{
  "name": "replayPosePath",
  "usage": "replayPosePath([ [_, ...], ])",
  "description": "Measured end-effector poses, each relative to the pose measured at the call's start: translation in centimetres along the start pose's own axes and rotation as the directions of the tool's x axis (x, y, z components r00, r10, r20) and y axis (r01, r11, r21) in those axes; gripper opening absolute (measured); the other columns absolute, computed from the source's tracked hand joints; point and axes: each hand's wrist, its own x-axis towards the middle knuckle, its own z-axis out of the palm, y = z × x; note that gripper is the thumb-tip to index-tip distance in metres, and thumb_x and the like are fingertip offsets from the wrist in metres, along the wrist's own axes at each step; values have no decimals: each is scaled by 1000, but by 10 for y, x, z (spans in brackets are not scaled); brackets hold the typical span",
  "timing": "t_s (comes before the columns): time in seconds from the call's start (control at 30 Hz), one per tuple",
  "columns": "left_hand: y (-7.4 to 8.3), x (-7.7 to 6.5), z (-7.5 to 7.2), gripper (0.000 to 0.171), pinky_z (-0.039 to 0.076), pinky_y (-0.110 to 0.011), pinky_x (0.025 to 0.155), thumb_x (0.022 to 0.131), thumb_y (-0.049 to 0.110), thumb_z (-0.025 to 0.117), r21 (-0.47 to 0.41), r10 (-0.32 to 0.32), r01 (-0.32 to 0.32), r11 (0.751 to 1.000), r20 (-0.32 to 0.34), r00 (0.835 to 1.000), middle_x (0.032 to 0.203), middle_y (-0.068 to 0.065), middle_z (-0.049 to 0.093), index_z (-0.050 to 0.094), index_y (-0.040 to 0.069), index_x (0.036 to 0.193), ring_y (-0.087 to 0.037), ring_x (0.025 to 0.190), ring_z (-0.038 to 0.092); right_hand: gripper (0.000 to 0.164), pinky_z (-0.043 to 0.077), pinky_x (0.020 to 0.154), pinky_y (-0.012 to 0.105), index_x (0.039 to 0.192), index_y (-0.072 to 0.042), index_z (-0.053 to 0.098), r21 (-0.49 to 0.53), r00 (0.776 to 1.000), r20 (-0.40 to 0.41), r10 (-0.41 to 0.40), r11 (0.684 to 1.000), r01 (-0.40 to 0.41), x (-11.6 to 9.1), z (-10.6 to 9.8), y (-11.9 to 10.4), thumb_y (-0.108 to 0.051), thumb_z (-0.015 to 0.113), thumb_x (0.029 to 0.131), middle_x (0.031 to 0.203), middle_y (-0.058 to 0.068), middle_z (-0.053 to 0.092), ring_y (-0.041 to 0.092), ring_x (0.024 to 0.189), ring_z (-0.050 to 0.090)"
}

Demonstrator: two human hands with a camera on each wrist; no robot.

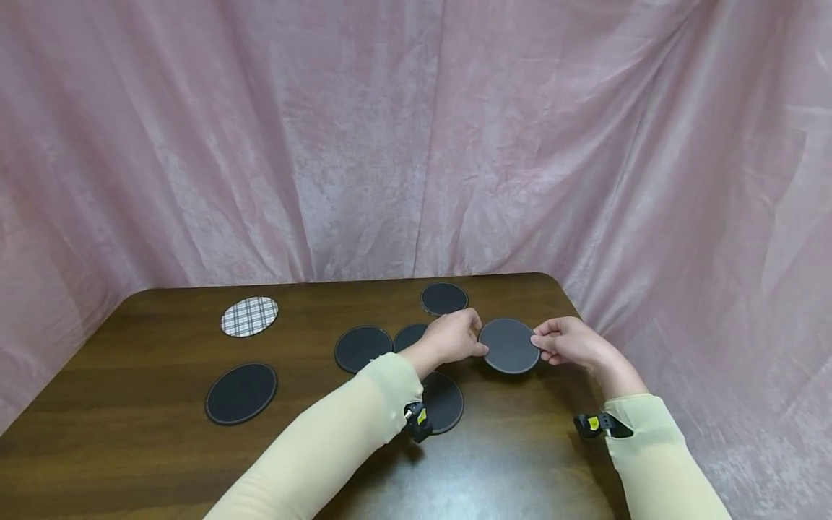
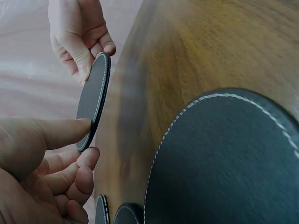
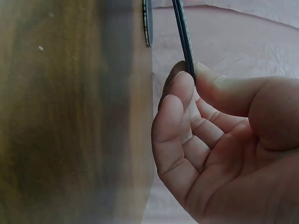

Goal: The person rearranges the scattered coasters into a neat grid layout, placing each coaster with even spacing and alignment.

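Between both hands, a round black coaster (image 1: 509, 346) with pale edge stitching is held above the right part of the table. My left hand (image 1: 453, 337) pinches its left edge between thumb and fingers. On the opposite edge, the thumb and fingers of my right hand (image 1: 569, 342) pinch it too. The left wrist view shows this coaster (image 2: 93, 95) tilted nearly edge-on, with the other hand (image 2: 79, 35) beyond it. Only a thin edge of the coaster (image 3: 185, 39) appears in the right wrist view, gripped at the fingertips.
Black coasters lie around the left arm: one at the back (image 1: 445, 298), one to the left (image 1: 362, 349), one partly behind the wrist (image 1: 409, 336) and one near the forearm (image 1: 444, 403). Farther left are another black coaster (image 1: 241, 393) and a plaid one (image 1: 250, 316). Pink curtains (image 1: 364, 144) surround the wooden table (image 1: 130, 404).
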Motion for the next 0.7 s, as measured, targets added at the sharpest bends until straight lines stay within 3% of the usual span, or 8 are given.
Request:
replayPosePath([
  [0.03,12,-12,-10,38,54,-36,92,95,24,90,5,-12,11,1000,17,1000,98,1,76,69,6,122,-15,94,70,23,58,68,26,122,14,61,2,1000,-1,3,1000,-3,-1,1,0,-6,65,110,82,1,68,13,77,65],
  [0.13,15,-21,-13,36,53,-35,91,96,24,89,20,7,-7,1000,20,1000,99,1,76,70,7,121,-15,95,69,23,58,69,27,122,13,61,-7,1000,2,-4,1000,4,-4,2,1,-7,66,110,83,2,68,14,77,65],
  [0.43,12,-34,-14,34,52,-36,87,96,27,89,65,42,-47,997,64,997,93,6,70,70,10,118,-12,87,64,19,57,69,29,118,11,65,-34,999,34,-12,999,13,-14,11,3,-7,67,110,82,2,66,16,78,64],
  [0.7,12,-45,-7,33,46,-41,92,94,31,91,154,60,-70,986,67,996,87,12,64,70,13,113,-9,83,62,17,57,69,30,116,9,66,-49,998,68,-20,999,23,-21,17,5,-7,67,109,84,4,64,17,79,63],
])
